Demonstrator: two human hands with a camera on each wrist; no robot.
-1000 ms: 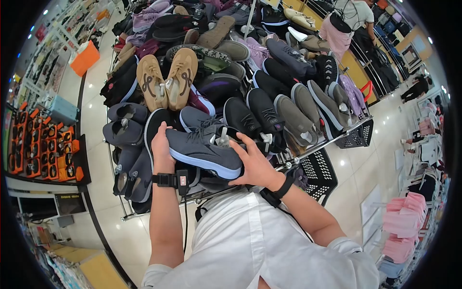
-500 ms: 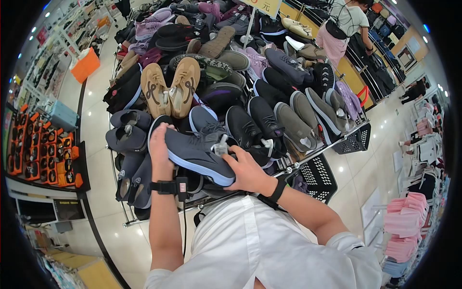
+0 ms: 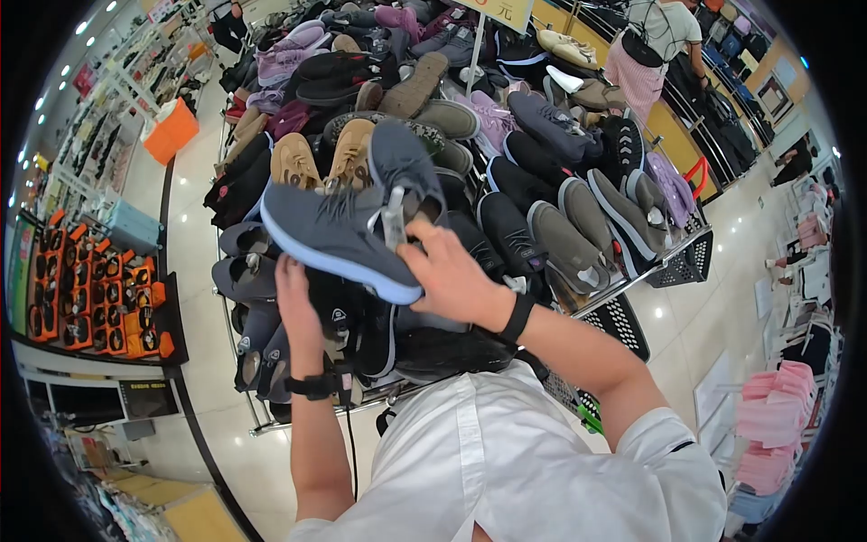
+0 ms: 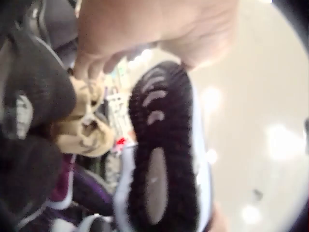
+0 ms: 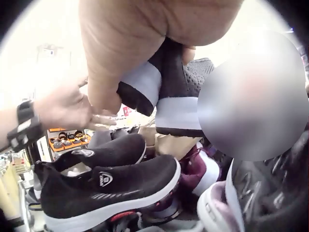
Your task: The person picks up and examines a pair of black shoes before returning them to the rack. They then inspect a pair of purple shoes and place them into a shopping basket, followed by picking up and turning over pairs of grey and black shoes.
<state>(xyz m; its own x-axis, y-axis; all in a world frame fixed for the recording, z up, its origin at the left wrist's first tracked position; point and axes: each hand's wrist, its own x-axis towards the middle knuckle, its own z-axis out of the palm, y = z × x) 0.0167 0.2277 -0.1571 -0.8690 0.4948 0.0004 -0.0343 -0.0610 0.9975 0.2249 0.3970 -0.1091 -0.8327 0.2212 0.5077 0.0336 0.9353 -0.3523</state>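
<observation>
My right hand (image 3: pixel 456 275) grips a pair of dark grey lace-up sneakers at the heels, raised over the shoe pile. The nearer sneaker (image 3: pixel 339 230) lies sideways, its toe to the left and its thick sole pale blue. Behind it the second sneaker (image 3: pixel 406 167) points up and away, with a white tag between the two. Fingers straight, my left hand (image 3: pixel 298 312) is just below the nearer sneaker's toe. The left wrist view shows the dark, ridged outsole (image 4: pixel 166 130) below that hand. Both pale-edged heels (image 5: pixel 178 113) hang under my right hand in the right wrist view.
Tan shoes (image 3: pixel 348 154) stand behind the held pair. Black slip-ons (image 5: pixel 116 186) lie below it. A metal rail (image 3: pixel 587 303) edges the heaped stand, with a black basket (image 3: pixel 682 262) at its right. A person (image 3: pixel 646 54) stands at the back right.
The nearer sneaker has risen and shifted left, and the second one, earlier lying behind it, has come up too. My left hand has let go of the toe and dropped lower.
</observation>
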